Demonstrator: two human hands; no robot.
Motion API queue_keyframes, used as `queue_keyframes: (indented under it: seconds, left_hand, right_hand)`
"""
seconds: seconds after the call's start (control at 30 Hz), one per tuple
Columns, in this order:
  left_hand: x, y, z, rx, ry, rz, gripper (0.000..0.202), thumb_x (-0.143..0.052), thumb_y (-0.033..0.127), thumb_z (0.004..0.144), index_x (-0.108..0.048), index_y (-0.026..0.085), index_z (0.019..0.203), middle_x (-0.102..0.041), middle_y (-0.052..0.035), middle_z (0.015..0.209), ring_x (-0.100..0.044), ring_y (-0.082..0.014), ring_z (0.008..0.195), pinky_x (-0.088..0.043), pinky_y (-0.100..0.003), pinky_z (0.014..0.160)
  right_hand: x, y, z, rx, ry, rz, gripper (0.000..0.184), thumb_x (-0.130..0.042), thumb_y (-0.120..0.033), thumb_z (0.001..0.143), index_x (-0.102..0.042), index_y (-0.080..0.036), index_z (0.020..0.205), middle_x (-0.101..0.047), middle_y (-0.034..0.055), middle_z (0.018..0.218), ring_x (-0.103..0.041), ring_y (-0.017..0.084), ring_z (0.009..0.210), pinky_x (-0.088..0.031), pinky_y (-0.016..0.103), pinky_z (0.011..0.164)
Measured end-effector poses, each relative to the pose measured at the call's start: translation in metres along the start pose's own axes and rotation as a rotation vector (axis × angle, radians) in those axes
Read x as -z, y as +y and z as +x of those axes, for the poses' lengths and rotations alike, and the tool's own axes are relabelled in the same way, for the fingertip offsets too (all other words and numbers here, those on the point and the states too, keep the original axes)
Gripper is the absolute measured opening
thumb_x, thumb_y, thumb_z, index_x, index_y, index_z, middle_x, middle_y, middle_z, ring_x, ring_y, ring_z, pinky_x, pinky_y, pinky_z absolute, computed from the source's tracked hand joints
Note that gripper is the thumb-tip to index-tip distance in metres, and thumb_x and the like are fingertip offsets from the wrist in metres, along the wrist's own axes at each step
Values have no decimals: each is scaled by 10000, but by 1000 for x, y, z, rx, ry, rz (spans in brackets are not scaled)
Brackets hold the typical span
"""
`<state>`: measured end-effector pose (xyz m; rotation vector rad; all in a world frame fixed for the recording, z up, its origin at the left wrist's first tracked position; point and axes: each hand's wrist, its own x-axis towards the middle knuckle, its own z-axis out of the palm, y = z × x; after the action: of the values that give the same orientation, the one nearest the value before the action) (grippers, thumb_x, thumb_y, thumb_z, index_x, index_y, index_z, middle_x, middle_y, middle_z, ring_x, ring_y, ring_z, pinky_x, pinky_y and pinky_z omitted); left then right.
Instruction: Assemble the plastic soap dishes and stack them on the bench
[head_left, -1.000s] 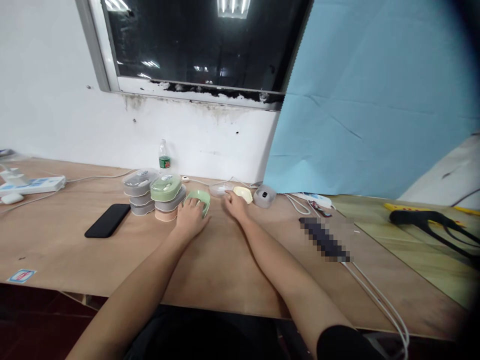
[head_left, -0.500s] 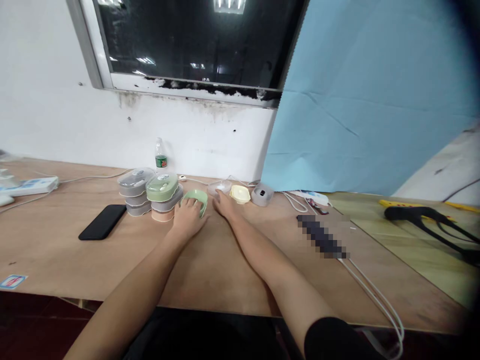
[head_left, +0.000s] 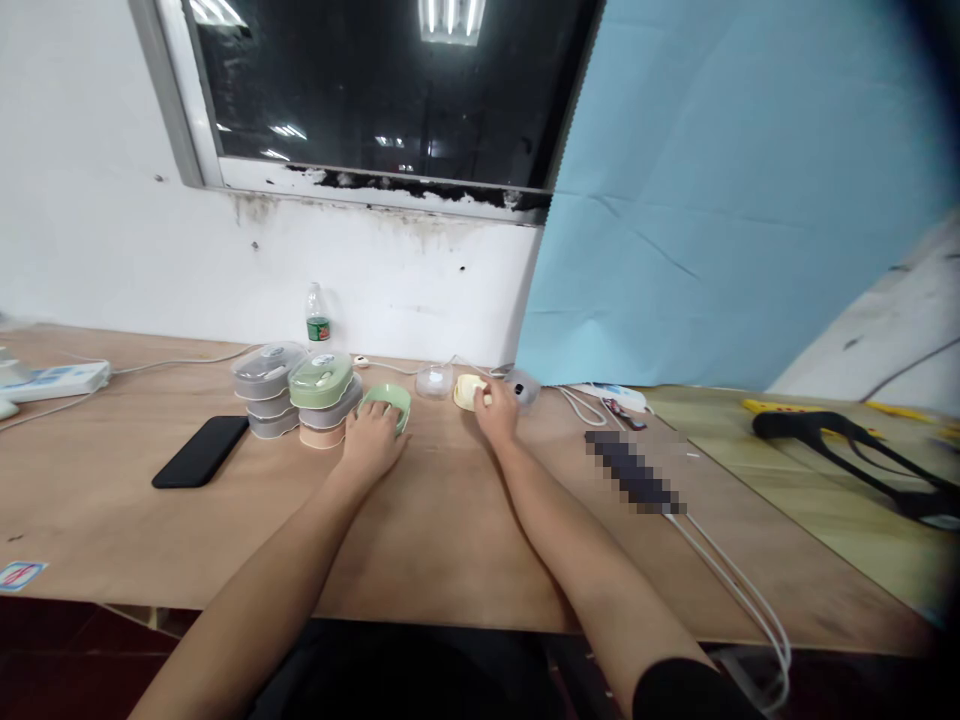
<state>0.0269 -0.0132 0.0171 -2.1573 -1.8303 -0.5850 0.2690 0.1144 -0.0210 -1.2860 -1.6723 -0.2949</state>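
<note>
My left hand (head_left: 373, 432) rests on a small green plastic container (head_left: 394, 396), its fingers curled over the near rim and its thumb along the right side. Farther right, my right hand (head_left: 496, 410) pinches the right edge of a pale yellow plastic container (head_left: 466, 392). Between the two hands lies a clear transparent lid (head_left: 433, 379). Just behind and right of my right hand is a grey round container (head_left: 525, 388) with a dark spot on it, partly covered by the hand.
Stacked lidded boxes, one stack topped by a green box (head_left: 321, 381) and one by a grey box (head_left: 268, 368), stand on the left. A black phone (head_left: 201, 452), a bottle (head_left: 317, 314), a power strip (head_left: 64, 380) and white cables (head_left: 739, 590) lie around. A blue sheet (head_left: 675, 200) hangs behind.
My right hand has moved right, from beside the clear lid to the yellow container, and grips its edge. My left hand stays at the green container. The view has shifted slightly.
</note>
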Motion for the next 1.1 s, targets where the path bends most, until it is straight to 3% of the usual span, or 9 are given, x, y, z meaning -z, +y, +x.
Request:
queue_keyframes:
  seconds: [0.07, 0.17, 0.23, 0.3, 0.5, 0.67, 0.83, 0.97, 1.1]
  left_hand:
    - [0, 0, 0, -4, 4, 5, 339, -568, 424, 831, -593, 202, 1086, -593, -122, 1118, -482, -309, 1091, -380, -456, 875]
    - [0, 0, -1, -7, 13, 4, 323, -571, 417, 831, -598, 205, 1074, -594, -120, 1113, -487, -308, 1080, -380, -462, 873]
    - [-1, 1, -1, -6, 18, 0, 323, -572, 415, 831, -596, 208, 1079, -592, -120, 1124, -486, -308, 1085, -378, -467, 874]
    - [-1, 1, -1, -2, 14, -4, 322, -569, 413, 833, -594, 212, 1084, -591, -118, 1133, -484, -305, 1092, -377, -465, 875]
    - [0, 1, 0, 10, -10, -6, 331, -568, 403, 832, -588, 214, 1102, -589, -117, 1152, -481, -299, 1099, -375, -453, 882]
    - [2, 2, -1, 19, -28, -25, 332, -556, 405, 839, -587, 221, 1115, -585, -117, 1167, -473, -300, 1117, -360, -461, 900]
    - [3, 2, 0, 26, -35, -50, 337, -532, 424, 855, -593, 224, 1119, -586, -112, 1185, -478, -299, 1117, -359, -462, 907]
    - [5, 2, 1, 41, -36, -78, 354, -474, 449, 889, -595, 230, 1138, -576, -110, 1221, -472, -291, 1135, -352, -464, 930]
    - [5, 2, 2, 51, 27, -123, 364, -450, 452, 904, -590, 238, 1164, -579, -108, 1238, -475, -290, 1143, -370, -455, 925]
  right_hand:
    - [17, 27, 2, -88, 139, -74, 372, -463, -323, 852, -605, -132, 1138, -623, 139, 1056, -516, 277, 1048, -349, 411, 953]
    - [34, 60, 3, -422, 231, -175, 499, -484, -394, 839, -529, -105, 1243, -546, 197, 1211, -449, 331, 1155, -308, 466, 978]
    - [36, 73, 3, -639, 112, -159, 558, -422, -455, 874, -493, -96, 1294, -513, 227, 1266, -445, 343, 1177, -313, 482, 974]
    - [33, 80, 4, -735, -26, -120, 591, -377, -494, 890, -488, -95, 1312, -520, 237, 1272, -475, 343, 1162, -336, 484, 962]
    - [19, 81, 6, -697, -234, -67, 468, -478, -373, 843, -580, -173, 1255, -603, 146, 1225, -544, 302, 1132, -385, 429, 975]
    - [21, 84, 6, -678, -255, -44, 450, -417, -289, 852, -580, -205, 1263, -616, 105, 1224, -551, 272, 1144, -399, 407, 985]
    - [19, 85, 6, -644, -259, -15, 514, -381, -256, 862, -479, -186, 1362, -554, 99, 1317, -516, 256, 1196, -382, 385, 1013]
    - [17, 78, 5, -619, -142, -53, 582, -397, -346, 881, -381, -108, 1412, -520, 161, 1338, -484, 280, 1218, -358, 417, 1027]
    - [17, 53, 7, -293, 77, -98, 534, -404, -376, 885, -458, -79, 1326, -535, 179, 1294, -437, 284, 1231, -320, 437, 1045]
